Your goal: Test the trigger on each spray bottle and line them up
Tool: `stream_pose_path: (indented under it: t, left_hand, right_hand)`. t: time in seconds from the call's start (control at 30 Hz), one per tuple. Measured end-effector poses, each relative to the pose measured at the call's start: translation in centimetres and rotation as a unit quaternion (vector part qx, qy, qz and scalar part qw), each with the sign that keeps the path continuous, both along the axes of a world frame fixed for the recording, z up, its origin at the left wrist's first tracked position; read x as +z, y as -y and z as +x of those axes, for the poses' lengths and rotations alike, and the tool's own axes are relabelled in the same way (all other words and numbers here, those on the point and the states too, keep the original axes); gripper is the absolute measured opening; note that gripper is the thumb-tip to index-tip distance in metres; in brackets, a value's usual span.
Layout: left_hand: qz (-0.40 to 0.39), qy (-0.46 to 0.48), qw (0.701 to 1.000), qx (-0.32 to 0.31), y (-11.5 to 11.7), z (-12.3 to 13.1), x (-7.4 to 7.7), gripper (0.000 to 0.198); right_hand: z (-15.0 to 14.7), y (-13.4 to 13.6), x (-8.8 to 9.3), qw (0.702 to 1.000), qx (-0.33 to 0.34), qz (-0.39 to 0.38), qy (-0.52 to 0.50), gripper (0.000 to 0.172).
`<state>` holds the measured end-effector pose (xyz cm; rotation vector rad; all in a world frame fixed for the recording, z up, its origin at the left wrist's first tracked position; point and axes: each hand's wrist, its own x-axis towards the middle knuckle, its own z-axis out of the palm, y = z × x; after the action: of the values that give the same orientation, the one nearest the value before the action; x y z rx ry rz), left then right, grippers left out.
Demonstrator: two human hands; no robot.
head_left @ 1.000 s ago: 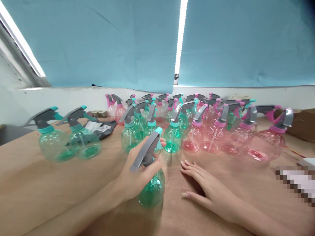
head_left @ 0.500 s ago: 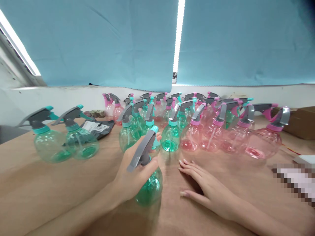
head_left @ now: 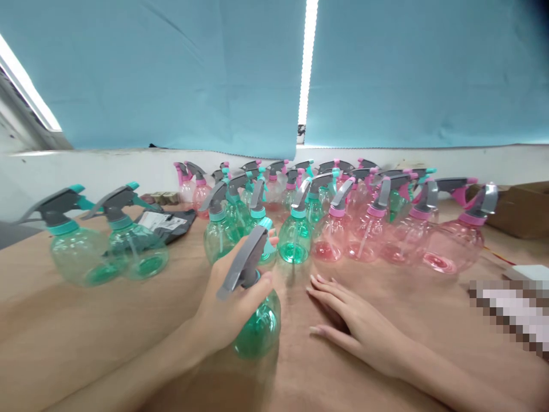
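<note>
My left hand (head_left: 231, 303) is closed around the neck of a green see-through spray bottle (head_left: 259, 326) with a grey and turquoise trigger head. The bottle stands upright near the middle of the table, and some of its neck is hidden by my fingers and thumb. My right hand (head_left: 354, 320) lies flat on the tabletop to the right, fingers stretched out, holding nothing. Just beyond my hands are another green spray bottle (head_left: 294, 243) and a pink spray bottle (head_left: 334, 237), both upright.
Several more pink and green spray bottles crowd the back of the wooden table (head_left: 163, 326). Two green spray bottles (head_left: 139, 246) stand at the left, before a dark plastic package (head_left: 174, 226). A brown box (head_left: 518, 209) sits at the back right; blue curtains (head_left: 171, 74) hang behind.
The whole view has shifted slightly, so things appear a little further left. My left hand keeps its hold on the green spray bottle, and my right hand stays flat on the table.
</note>
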<state>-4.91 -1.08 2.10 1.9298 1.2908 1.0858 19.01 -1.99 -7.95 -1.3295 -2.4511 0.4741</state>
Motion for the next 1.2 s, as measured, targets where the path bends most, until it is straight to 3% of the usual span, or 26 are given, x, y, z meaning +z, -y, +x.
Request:
stream_pose_path:
  t: [0.5, 1.2]
  left_hand:
    - [0.037, 0.022, 0.999, -0.019, -0.2, 0.0, -0.2, 0.043]
    - [0.023, -0.004, 1.000, 0.008, -0.2, 0.0, -0.1, 0.044]
  right_hand:
    - [-2.1, -2.1, 0.3, 0.998, 0.029, 0.048, -0.042, 0.066]
    - [-1.7, -2.1, 0.2, 0.999, 0.032, 0.019, -0.026, 0.068]
